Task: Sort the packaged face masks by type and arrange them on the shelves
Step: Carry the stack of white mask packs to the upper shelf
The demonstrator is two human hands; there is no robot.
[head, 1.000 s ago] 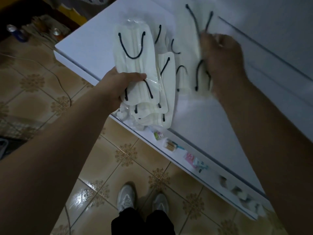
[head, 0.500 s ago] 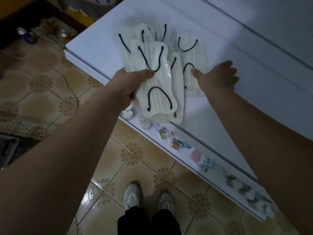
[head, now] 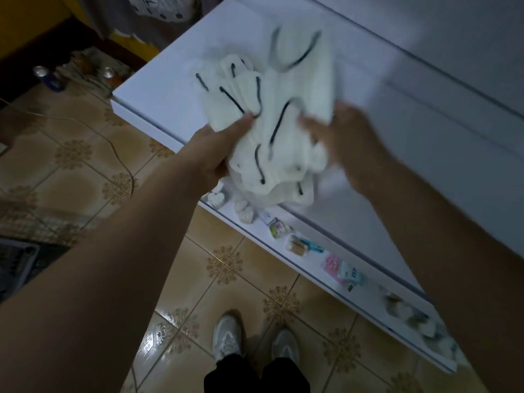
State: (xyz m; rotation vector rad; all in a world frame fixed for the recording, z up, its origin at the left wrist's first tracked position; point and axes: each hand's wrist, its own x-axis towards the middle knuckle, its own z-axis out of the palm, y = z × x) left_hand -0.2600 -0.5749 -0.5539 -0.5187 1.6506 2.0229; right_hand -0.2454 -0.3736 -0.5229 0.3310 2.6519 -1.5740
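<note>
A stack of packaged white face masks w/ black ear loops is gripped by the left hand at frame centre, thumb laid across the top of the pile; the pile overhangs the front edge of the white shelf top. The right hand is seen at the pile's right side, blurred by motion; fingers are curled toward a mask, but whether one is actually pinched can't be told. One more mask, also smeared, is seen above the pile in the upper centre, over the shelf surface.

Bare white surface is seen left of the pile up to the shelf's corner at centre left, and to the right toward the frame edge. A lower shelf ledge runs diagonally to the lower right, w/ small packets and pale round items on it; labels can't be read. Tiled floor lies open at left and bottom; shoes are seen at bottom centre. Upper-left items are too dark to make out.
</note>
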